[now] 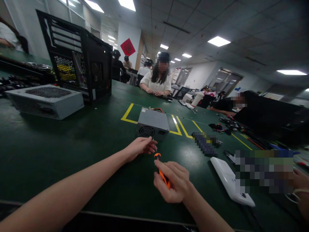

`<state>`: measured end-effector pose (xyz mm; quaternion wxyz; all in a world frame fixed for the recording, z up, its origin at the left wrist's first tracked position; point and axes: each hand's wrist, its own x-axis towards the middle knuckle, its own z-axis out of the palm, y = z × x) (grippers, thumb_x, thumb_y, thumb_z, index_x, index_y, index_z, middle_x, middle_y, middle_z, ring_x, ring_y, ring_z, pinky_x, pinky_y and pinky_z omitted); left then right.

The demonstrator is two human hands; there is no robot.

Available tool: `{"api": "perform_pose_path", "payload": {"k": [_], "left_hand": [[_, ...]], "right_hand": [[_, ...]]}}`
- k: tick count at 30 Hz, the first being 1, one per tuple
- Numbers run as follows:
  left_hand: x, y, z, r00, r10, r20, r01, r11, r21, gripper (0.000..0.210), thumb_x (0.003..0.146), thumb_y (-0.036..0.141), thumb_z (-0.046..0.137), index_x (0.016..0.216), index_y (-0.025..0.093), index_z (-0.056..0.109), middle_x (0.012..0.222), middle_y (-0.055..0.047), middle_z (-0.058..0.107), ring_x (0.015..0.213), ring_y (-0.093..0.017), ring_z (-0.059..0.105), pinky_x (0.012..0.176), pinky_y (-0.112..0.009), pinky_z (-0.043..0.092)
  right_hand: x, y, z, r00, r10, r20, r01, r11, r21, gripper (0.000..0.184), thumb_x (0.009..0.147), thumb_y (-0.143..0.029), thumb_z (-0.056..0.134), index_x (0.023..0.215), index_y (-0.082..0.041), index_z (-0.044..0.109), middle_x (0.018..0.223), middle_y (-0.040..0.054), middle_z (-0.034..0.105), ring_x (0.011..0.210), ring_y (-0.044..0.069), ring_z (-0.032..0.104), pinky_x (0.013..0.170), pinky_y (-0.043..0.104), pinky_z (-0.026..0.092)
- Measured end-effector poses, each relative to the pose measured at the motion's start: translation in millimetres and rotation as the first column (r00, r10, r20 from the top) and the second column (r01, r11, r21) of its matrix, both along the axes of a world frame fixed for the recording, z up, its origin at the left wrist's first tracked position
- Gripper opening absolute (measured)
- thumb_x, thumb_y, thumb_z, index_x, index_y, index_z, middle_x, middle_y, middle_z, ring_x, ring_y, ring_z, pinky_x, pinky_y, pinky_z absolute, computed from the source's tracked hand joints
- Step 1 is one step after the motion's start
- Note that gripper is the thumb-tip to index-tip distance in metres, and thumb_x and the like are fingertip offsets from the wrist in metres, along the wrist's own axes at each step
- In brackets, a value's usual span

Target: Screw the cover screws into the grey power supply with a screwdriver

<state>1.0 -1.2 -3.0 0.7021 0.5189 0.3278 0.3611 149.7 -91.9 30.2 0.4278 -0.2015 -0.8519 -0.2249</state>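
Note:
My right hand point(175, 180) is closed around the orange and black handle of a screwdriver point(164, 179). Its thin shaft points away from me, up toward my left hand point(140, 149). The fingers of that hand are pinched at the screwdriver's tip; whatever they hold is too small to make out. Just beyond them lies a grey power supply point(154, 120) on the green table point(103, 141), its round fan grille and socket facing me. Coloured wires show behind its far edge.
At left stand a black computer case point(96, 67) and another grey power supply point(48, 103). A white power strip point(231, 180) lies at right, with cables point(223, 125) beyond it. Yellow tape point(126, 112) marks the table. A person point(159, 77) sits opposite; another's hand point(300, 180) is at far right.

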Motion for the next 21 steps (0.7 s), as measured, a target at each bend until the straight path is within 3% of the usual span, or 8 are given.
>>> {"api": "perform_pose_path", "payload": {"k": [2, 5, 11, 16, 21], "left_hand": [[-2, 0, 3.1, 0.994, 0.018, 0.106, 0.0, 0.986, -0.165, 0.043, 0.085, 0.045, 0.037, 0.091, 0.01, 0.061, 0.082, -0.009, 0.062, 0.067, -0.01, 0.057, 0.061, -0.021, 0.044], [-6, 0, 6.6, 0.983, 0.047, 0.179, 0.003, 0.963, -0.27, 0.038, 0.085, 0.039, 0.04, 0.087, 0.009, 0.063, 0.078, -0.008, 0.062, 0.062, -0.008, 0.056, 0.056, -0.017, 0.043], [-8, 3, 4.5, 0.963, 0.129, 0.237, -0.063, 0.962, -0.266, 0.017, 0.081, 0.019, 0.051, 0.088, 0.01, 0.063, 0.078, -0.007, 0.062, 0.062, -0.007, 0.057, 0.055, -0.015, 0.045], [-10, 5, 5.5, 0.942, 0.148, 0.301, -0.068, 0.963, -0.26, 0.018, 0.079, 0.009, 0.052, 0.094, 0.011, 0.061, 0.088, -0.009, 0.064, 0.068, -0.008, 0.06, 0.061, -0.016, 0.049], [-13, 6, 7.7, 0.93, 0.14, 0.34, -0.038, 0.957, -0.288, 0.022, 0.078, 0.01, 0.054, 0.099, 0.011, 0.059, 0.097, -0.011, 0.063, 0.075, -0.011, 0.062, 0.063, -0.019, 0.051]], "right_hand": [[-11, -5, 0.1, 0.999, 0.015, -0.034, -0.018, 0.997, -0.077, 0.03, 0.068, -0.008, 0.054, 0.098, -0.01, 0.052, 0.067, 0.0061, 0.067, 0.051, 0.012, 0.058, 0.047, 0.024, 0.049], [-17, -5, -0.7, 0.999, 0.022, -0.035, -0.026, 0.995, -0.096, 0.034, 0.067, -0.007, 0.054, 0.101, -0.01, 0.052, 0.068, 0.0056, 0.068, 0.051, 0.012, 0.059, 0.047, 0.024, 0.05], [-18, -1, 0.5, 0.999, 0.037, -0.035, -0.04, 0.995, -0.094, 0.03, 0.066, -0.008, 0.055, 0.096, -0.011, 0.054, 0.069, 0.0067, 0.069, 0.048, 0.012, 0.058, 0.045, 0.025, 0.049], [-14, -6, 2.8, 0.999, 0.031, -0.02, -0.033, 0.991, -0.127, 0.028, 0.07, -0.008, 0.052, 0.098, -0.015, 0.053, 0.074, 0.0048, 0.069, 0.052, 0.011, 0.06, 0.048, 0.023, 0.05], [-9, -9, 3.1, 0.999, 0.02, -0.03, -0.024, 0.989, -0.144, 0.032, 0.072, -0.008, 0.051, 0.103, -0.018, 0.053, 0.078, 0.0029, 0.069, 0.058, 0.011, 0.062, 0.052, 0.023, 0.051]]}}
